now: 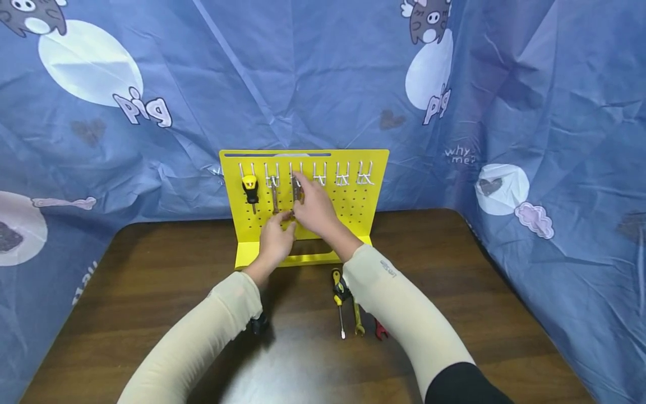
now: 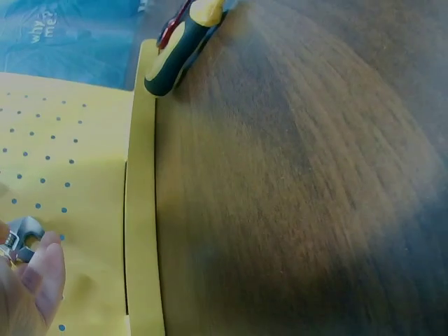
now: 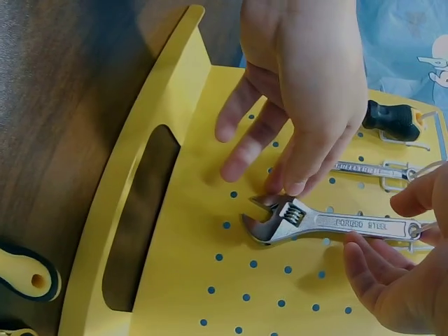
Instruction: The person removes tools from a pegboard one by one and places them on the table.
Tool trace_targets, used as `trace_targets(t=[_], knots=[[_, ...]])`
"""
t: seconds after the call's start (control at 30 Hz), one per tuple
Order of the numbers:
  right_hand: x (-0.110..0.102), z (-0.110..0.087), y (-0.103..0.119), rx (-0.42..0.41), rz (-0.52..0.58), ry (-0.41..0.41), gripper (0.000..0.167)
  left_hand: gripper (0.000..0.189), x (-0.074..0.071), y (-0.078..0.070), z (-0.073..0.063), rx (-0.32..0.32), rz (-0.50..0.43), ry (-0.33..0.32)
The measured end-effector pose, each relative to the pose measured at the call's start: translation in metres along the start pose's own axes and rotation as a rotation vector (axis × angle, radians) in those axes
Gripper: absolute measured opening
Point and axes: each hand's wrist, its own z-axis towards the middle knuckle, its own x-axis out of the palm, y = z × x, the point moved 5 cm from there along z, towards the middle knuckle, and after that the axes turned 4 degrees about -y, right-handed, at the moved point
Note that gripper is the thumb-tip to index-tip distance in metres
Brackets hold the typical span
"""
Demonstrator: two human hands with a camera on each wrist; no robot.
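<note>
A silver adjustable wrench (image 3: 336, 222) is at the third pair of hooks on the yellow pegboard (image 1: 353, 219), its jaw end downward. My right hand (image 1: 315, 207) holds its upper end beside the hook, the thumb (image 3: 413, 196) on one side and the fingers (image 3: 371, 266) on the other. Lower down, my left hand (image 3: 308, 91) has its fingers loosely extended, with fingertips at the wrench's jaw. In the left wrist view, the wrench head (image 2: 26, 234) shows beside the left hand (image 2: 35, 287); the rest is out of frame.
Left of the wrench hang a yellow-black screwdriver (image 1: 250, 189) and another silver wrench (image 1: 275, 196). More hooks (image 1: 343, 174) line the right side. On the wooden table, partly behind my right sleeve, lie a screwdriver (image 1: 338, 303), a yellow wrench (image 1: 359, 322) and a red wrench (image 1: 381, 331).
</note>
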Motion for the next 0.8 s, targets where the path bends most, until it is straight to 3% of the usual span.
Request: trace_targets(t=[0.33,0.8], knots=[[0.0021,-0.0046,-0.0049,-0.036,0.073,-0.060,0.065,0.034,-0.0019,0.0055,0.0026,-0.004,-0.078,-0.033],[-0.0006,-0.0020,-0.0081,-0.048,0.138,-0.112,0.051,0.024,-0.0056,0.0091,0.0040,-0.069,-0.142,0.045]])
